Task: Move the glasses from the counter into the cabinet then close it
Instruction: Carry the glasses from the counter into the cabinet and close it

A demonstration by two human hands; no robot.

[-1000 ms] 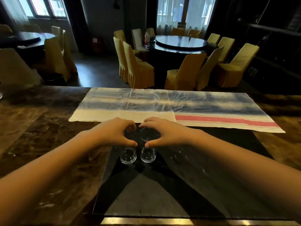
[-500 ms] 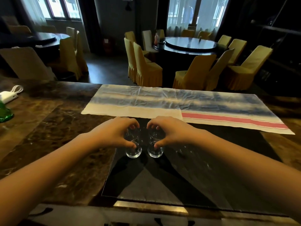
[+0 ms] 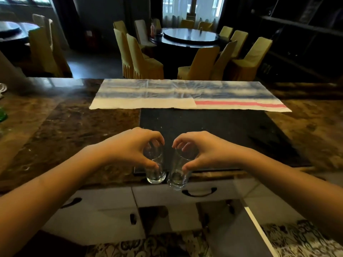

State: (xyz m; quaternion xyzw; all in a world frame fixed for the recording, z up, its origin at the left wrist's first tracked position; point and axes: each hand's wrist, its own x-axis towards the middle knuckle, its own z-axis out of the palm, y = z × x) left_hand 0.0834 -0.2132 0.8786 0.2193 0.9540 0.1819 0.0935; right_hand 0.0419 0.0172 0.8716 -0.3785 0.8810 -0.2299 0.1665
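Two small clear glasses hang side by side in the air over the counter's near edge. My left hand [image 3: 130, 147] grips the left glass [image 3: 155, 173] around its rim from above. My right hand [image 3: 202, 151] grips the right glass [image 3: 177, 178] the same way. Both glass bases show below my fingers, in front of the white cabinet front [image 3: 111, 199] under the brown marble counter [image 3: 61, 134]. Below the drawers a cabinet door [image 3: 239, 236] stands open at the lower right; the inside is dark.
A black inset panel [image 3: 222, 130] lies in the counter, with a striped cloth [image 3: 185, 95] behind it. A drawer with a black handle [image 3: 199, 191] sits right under the glasses. A green object [image 3: 2, 115] is at the far left. Dining tables and yellow chairs stand beyond.
Both hands have lifted the glasses off the black panel and drawn them back toward me, past the counter's edge. My view has tipped down, and the cabinet front now shows.
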